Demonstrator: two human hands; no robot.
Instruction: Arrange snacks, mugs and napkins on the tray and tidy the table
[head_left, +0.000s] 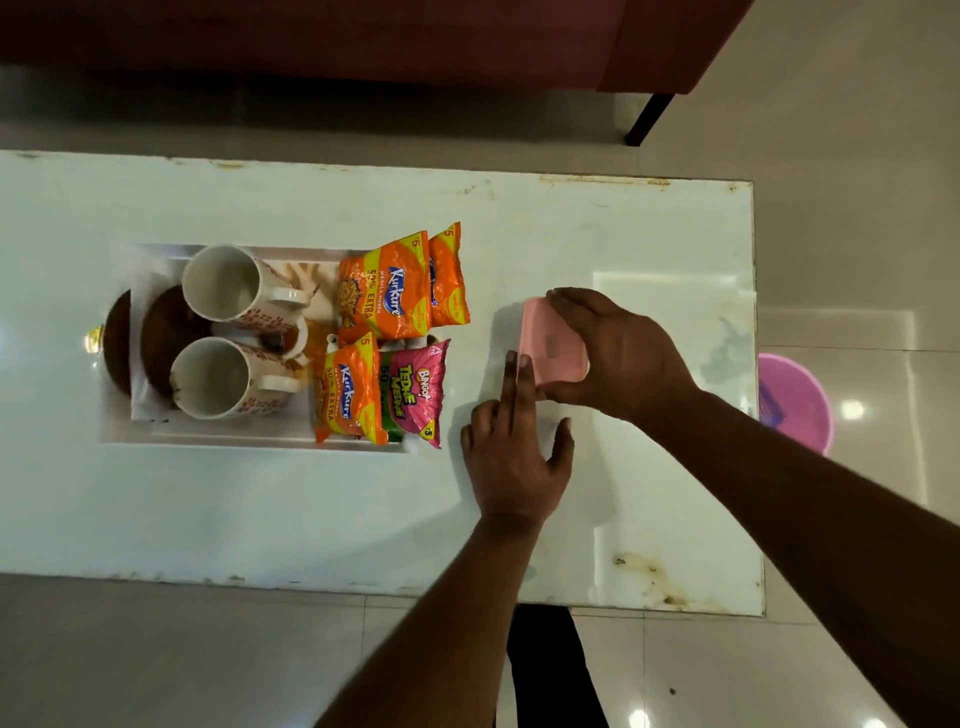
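Pink object partly under right hand

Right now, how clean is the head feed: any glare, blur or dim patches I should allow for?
Head view: glare patches shine on the glossy table and floor tiles; both the left hand and right hand are softly motion-blurred around the pink object; the tray washes out white against the tabletop; snack packets read sharply; the top of the frame is dim; the table edges bow slightly from the wide lens.
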